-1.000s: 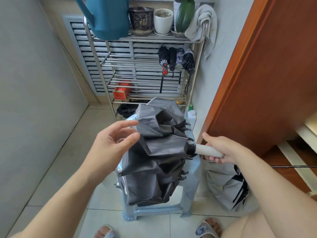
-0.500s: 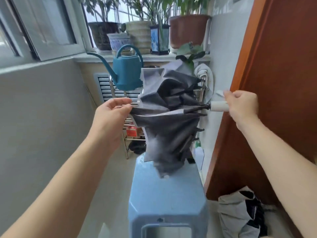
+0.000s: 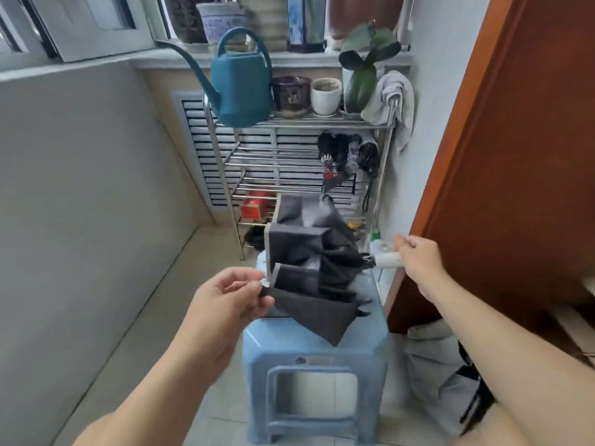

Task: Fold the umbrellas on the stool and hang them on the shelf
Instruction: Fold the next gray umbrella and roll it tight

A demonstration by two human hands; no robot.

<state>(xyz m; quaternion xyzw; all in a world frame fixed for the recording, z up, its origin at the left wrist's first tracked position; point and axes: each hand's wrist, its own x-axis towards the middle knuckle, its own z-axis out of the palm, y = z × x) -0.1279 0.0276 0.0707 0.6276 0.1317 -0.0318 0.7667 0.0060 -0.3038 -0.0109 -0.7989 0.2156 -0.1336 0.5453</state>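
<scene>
Folding step under way: a grey umbrella held sideways over the stool, canopy not yet wrapped.

The metal shelf [image 3: 299,123] stands behind with folded umbrellas [image 3: 349,156] already hanging; the blue stool [image 3: 317,355] sits below the grey umbrella [image 3: 314,268]. The right hand [image 3: 418,257] grips the white handle [image 3: 388,261]; the left hand [image 3: 230,299] pinches a canopy edge or strap, blurred, between thumb and fingers [image 3: 248,278]. Next, probably gathering the panels and winding them tight. Another umbrella [image 3: 441,371] on the floor is partly hidden by the right arm.
</scene>
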